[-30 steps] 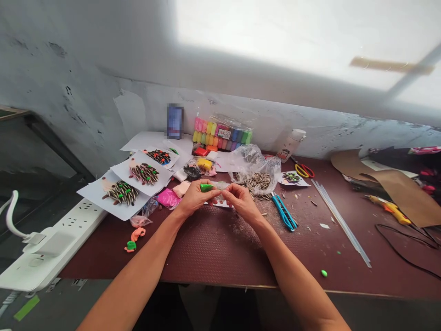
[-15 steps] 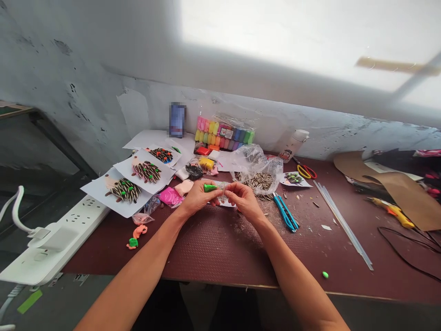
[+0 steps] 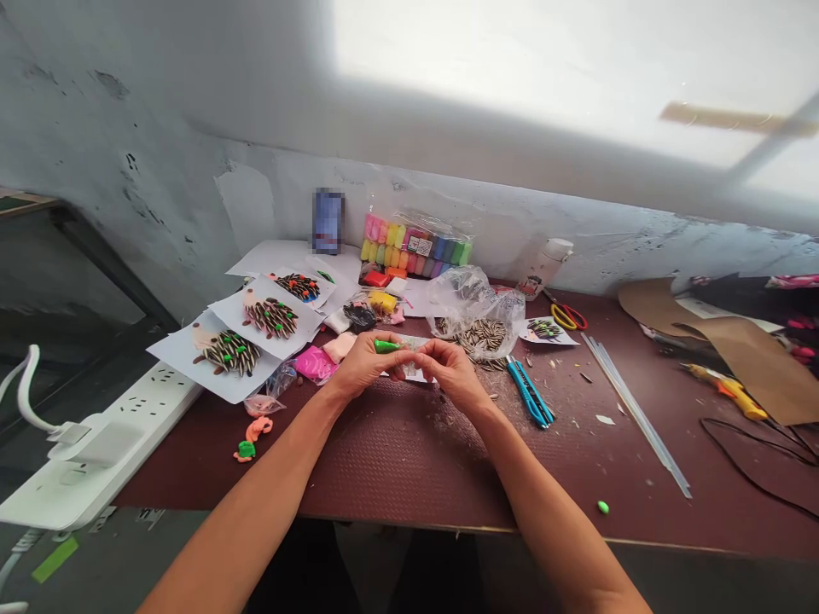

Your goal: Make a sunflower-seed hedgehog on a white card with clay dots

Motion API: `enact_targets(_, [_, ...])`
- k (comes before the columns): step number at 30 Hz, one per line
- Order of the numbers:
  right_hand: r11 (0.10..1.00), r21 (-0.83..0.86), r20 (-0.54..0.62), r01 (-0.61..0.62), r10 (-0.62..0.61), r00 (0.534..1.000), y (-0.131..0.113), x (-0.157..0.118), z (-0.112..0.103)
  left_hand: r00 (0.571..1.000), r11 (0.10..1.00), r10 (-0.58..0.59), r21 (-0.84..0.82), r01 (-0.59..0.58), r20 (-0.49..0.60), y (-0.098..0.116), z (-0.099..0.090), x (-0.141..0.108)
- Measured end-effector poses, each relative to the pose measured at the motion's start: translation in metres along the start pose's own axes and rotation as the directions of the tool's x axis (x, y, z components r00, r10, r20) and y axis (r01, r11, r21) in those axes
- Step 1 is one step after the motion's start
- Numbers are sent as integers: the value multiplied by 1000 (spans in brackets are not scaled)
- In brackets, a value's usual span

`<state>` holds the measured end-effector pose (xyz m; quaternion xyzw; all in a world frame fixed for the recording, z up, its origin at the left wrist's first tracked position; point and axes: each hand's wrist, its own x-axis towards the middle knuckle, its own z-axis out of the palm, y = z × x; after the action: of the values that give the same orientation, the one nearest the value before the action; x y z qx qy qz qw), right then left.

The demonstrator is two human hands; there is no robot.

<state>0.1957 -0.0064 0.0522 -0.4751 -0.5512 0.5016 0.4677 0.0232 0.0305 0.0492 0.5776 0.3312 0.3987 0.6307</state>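
Observation:
My left hand point(image 3: 363, 365) is closed around a packet of bright green modelling clay point(image 3: 386, 346), the clay showing between thumb and fingers. Opposite it, my right hand point(image 3: 449, 367) pinches the packet's clear plastic wrapper point(image 3: 410, 344), fingertips almost meeting those of the left. Beneath both hands lies a white paper card point(image 3: 426, 376), mostly covered by them. Just behind the right hand is a clear bag of striped seeds point(image 3: 479, 334). Pink clay in a wrapper point(image 3: 313, 364) and a peach lump of clay point(image 3: 339, 346) lie beside the left hand.
Cards with seed hedgehogs point(image 3: 272, 317) overlap at left, near a white power strip point(image 3: 95, 456). A teal utility knife point(image 3: 530, 392), scissors point(image 3: 568, 316), glue sticks point(image 3: 636, 414) and a yellow glue gun point(image 3: 729, 390) lie right. A bottle point(image 3: 546, 269) and clay pack point(image 3: 415, 247) stand behind.
The fingers of both hands have shifted slightly on the packet, and less of the green clay shows above the left hand. The view has moved a little; everything else stays put.

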Motion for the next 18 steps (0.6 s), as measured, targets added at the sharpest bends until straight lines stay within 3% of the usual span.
enact_targets(11, [998, 0, -3, -62, 62, 998, -1, -2, -1, 999, 1000, 19, -1, -19, 51, -2, -4, 1])
enact_targets(18, [999, 9, 14, -46, 46, 999, -2, -1, 0, 1000, 999, 8, -51, -9, -30, -3, -4, 1])
